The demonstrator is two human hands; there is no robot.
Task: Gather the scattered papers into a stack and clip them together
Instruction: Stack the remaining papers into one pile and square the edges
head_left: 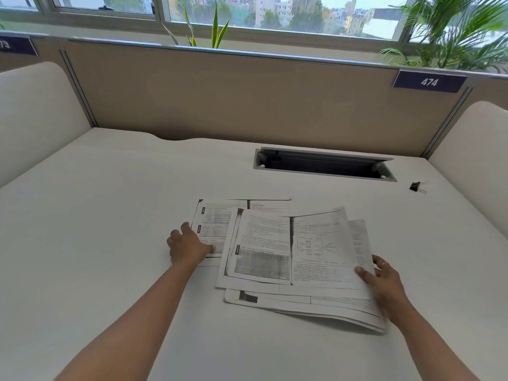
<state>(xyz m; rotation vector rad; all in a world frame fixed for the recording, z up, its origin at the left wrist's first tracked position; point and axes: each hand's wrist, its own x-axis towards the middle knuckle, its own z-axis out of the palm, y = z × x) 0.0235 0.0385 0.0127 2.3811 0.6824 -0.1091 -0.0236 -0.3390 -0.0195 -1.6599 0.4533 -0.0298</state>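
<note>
Papers (275,248) overlap mid-desk (110,215), rearmost sheet poking out left. Left hand (188,246) at their left edge, right hand (384,281) on their right. Behind, cable hatch (324,165) by the back edge; binder clip (417,186) right of it, near the right edge.

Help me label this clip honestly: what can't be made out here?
Head view:
- papers: print blurred; overlap hides the sheet count.
- left hand: its back hides whether the fingers grip the leftmost sheet.
- right hand: thumb on top, fingertips hidden by the sheets it pinches.
- binder clip: too small for detail.
- left number plate: cut off by the frame edge.
</note>
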